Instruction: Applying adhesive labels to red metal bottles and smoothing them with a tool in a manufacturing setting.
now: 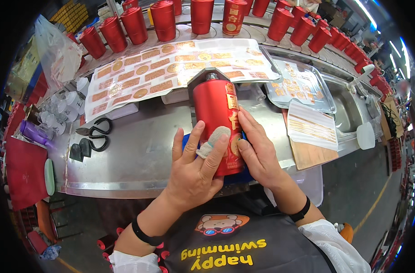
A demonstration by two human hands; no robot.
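A red bottle [210, 104] with gold character decals down its right side lies tilted in front of me, its neck end pointing away at a dark angular bracket [196, 81]. My right hand [262, 157] is closed along the bottle's right side, with the thumb by a round gold emblem [235, 148]. On the other side, my left hand [194, 170] has its fingers spread. One of its fingers wears a whitish cloth wrap [213, 142] and touches the lower front of the bottle. Part of a blue thing [185, 142] shows beneath the bottle; the left thumb is mostly hidden.
Beyond the bottle lies a white sheet of gold decals [139, 73]. Black-handled scissors [98, 132] rest at left. A metal tray [301, 86], a decal strip sheet [312, 125] on a wooden board [310, 154] and a sink [346, 107] are at right. Red bottles [164, 20] line a conveyor behind.
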